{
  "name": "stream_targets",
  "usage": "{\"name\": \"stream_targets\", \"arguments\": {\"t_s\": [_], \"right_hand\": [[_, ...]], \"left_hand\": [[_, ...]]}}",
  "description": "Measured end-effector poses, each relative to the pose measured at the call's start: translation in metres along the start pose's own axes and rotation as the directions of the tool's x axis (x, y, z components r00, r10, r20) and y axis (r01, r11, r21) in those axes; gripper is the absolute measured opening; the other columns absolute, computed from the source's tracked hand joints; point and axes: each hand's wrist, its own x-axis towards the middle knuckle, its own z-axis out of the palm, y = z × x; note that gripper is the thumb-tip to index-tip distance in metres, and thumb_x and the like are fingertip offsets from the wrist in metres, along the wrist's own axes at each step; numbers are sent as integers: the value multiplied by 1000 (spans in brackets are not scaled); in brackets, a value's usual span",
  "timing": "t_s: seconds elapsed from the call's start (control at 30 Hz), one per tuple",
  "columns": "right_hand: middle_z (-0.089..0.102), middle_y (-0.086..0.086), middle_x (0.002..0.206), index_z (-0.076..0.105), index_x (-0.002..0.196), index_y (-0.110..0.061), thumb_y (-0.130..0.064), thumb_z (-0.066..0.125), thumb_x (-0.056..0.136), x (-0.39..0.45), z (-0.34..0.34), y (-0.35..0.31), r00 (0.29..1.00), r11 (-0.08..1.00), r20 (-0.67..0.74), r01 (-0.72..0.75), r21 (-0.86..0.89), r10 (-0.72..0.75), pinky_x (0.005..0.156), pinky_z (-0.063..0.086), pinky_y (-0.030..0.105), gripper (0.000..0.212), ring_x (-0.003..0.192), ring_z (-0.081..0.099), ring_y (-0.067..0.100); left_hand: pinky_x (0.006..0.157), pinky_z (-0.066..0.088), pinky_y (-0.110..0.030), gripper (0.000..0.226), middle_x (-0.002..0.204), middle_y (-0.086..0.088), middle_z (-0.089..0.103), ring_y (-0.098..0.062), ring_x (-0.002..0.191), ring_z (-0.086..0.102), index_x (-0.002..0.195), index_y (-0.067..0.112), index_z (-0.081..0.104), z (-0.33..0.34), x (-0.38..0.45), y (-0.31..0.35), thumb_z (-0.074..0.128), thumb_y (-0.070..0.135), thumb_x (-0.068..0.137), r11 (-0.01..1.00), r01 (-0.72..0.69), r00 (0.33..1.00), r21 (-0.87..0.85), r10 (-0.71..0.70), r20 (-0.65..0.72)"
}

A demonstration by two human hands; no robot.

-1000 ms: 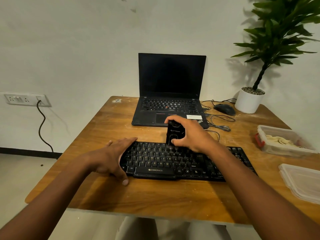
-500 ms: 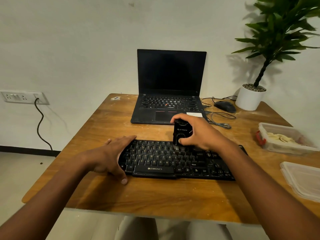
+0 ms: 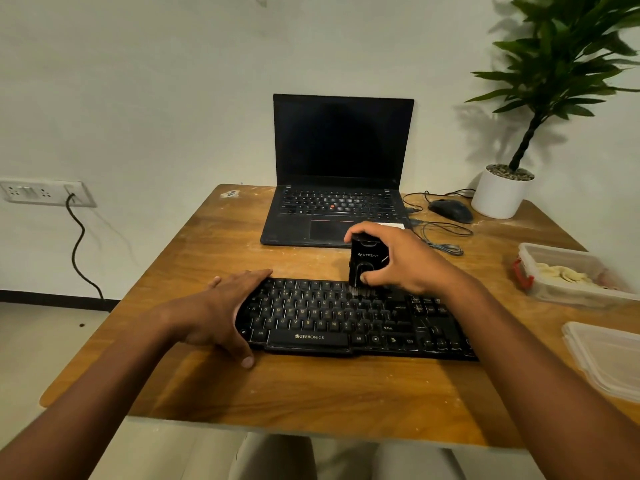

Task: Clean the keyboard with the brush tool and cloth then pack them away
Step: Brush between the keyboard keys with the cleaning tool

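A black keyboard (image 3: 332, 317) lies across the front of the wooden table (image 3: 311, 393). My right hand (image 3: 401, 261) grips a black block-shaped brush tool (image 3: 363, 261) held upright, its bristles touching the upper key rows right of the keyboard's middle. My left hand (image 3: 225, 306) holds the keyboard's left end, fingers along the far edge and thumb at the near edge. A pale cloth (image 3: 561, 273) lies in a clear plastic container (image 3: 540, 292) at the right.
An open black laptop (image 3: 339, 174) stands behind the keyboard. A mouse (image 3: 450, 209) with loose cables and a white potted plant (image 3: 502, 192) sit at the back right. A clear lid (image 3: 609, 358) lies at the right edge.
My right hand has carried the brush tool rightward along the upper key rows. My left hand stays on the keyboard's left end.
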Motion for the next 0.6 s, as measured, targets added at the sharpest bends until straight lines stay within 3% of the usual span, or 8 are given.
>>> {"name": "stream_targets", "arguments": {"t_s": [0.1, 0.23, 0.4, 0.6], "right_hand": [[61, -8, 123, 57, 127, -45, -7, 85, 80, 10, 4, 6, 999, 1000, -53, -6, -7, 5, 76, 60, 26, 67, 108, 62, 15], [59, -8, 123, 54, 129, -47, -9, 85, 82, 14, 7, 15, 993, 999, -119, -12, -34, 8, 67, 50, 15, 67, 106, 61, 14], [58, -10, 120, 53, 126, -50, -10, 86, 80, -8, -8, 23, 982, 1000, -190, -22, 21, 25, 66, 53, 17, 70, 105, 59, 7], [58, -18, 119, 58, 123, -46, -5, 87, 78, -24, -13, 25, 992, 998, -121, -37, 41, 42, 73, 63, 25, 68, 103, 61, 8]], "left_hand": [[120, -9, -36, 145, 173, 8, -4, -1, 132, -12, 161, 40, -13, 0, 0, 0, 96, 34, 66, 1000, 2, 1000, 1, -2, 7], [122, -9, -39, 145, 173, 8, -5, -1, 131, -13, 161, 40, -14, 0, -1, 0, 96, 34, 66, 1000, 7, 1000, 7, -7, 11], [122, -7, -41, 146, 172, 8, -5, -13, 153, -12, 161, 42, -14, 1, 1, -2, 96, 35, 65, 1000, 9, 1000, -9, -9, -2], [123, -7, -41, 146, 173, 8, -4, -17, 156, -9, 161, 41, -14, 2, 3, -5, 96, 36, 65, 1000, 3, 1000, -8, -3, -8]]}}
